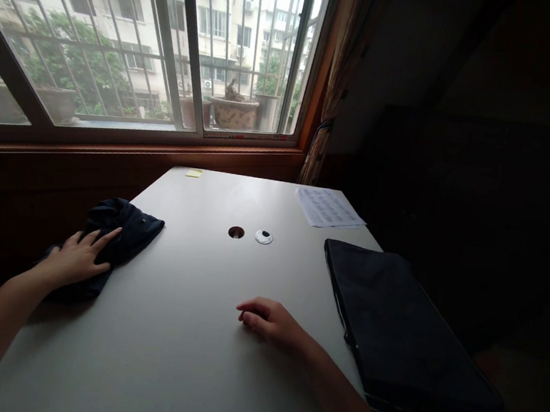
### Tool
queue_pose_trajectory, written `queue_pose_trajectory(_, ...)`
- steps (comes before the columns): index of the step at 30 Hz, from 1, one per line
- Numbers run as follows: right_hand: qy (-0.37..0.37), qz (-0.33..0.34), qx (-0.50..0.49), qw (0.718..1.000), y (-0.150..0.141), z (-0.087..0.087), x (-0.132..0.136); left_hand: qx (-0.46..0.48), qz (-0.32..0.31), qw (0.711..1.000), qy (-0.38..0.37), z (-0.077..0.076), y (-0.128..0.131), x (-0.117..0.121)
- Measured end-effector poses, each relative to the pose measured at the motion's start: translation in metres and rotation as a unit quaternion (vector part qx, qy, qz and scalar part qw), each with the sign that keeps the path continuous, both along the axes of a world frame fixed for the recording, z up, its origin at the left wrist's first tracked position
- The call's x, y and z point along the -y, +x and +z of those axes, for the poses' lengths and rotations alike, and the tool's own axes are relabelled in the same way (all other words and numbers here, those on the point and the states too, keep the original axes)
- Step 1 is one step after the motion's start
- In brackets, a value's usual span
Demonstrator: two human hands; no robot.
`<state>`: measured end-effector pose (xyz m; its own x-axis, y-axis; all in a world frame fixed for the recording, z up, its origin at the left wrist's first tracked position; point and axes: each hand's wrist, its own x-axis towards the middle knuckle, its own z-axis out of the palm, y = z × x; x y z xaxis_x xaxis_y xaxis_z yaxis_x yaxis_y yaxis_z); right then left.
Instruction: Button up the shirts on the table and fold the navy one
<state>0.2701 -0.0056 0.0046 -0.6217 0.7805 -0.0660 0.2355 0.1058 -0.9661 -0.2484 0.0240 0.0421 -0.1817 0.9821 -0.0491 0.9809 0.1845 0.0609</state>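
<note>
Best done by pressing flat and keeping the dark cloth [118, 237] bunched under the palm. Right hand [273, 321] resting loosely curled on the white table [178, 341], grasping nothing. Left hand [79, 257] spread open, fingers flat on the cloth at the table's left edge. Farther off, a cable hole [236, 232] and its cap [264, 237].

Pretty dim room, lit only through the big barred sliding window [139, 42] in a reddish wooden frame. A pale grey desk [180, 328] is set against it, patterned curtain [344, 74] bunched alongside.

Dark navy cloth [119, 230], white table [176, 354] — perhaps black folder [405, 329]
</note>
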Motion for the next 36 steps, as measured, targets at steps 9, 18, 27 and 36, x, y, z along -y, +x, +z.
queue_pose_trajectory(9,-0.003,-0.011,0.001,1.0,0.0,-0.002,0.0,-0.041,-0.014,0.994,0.097,0.042,0.006,-0.026)
queue_pose_trajectory(18,0.073,-0.02,-0.01,0.997,0.001,0.004,-0.001,-0.006,0.077,0.995,0.059,-0.029,0.018,-0.032)
queue_pose_trajectory(27,0.366,-0.287,0.177,0.867,0.072,0.052,-0.016,-0.062,0.066,0.985,0.145,-0.046,0.025,-0.018)
queue_pose_trajectory(36,0.304,-0.341,0.528,0.716,0.154,0.014,0.005,0.001,0.022,0.981,0.195,-0.061,0.025,0.0)
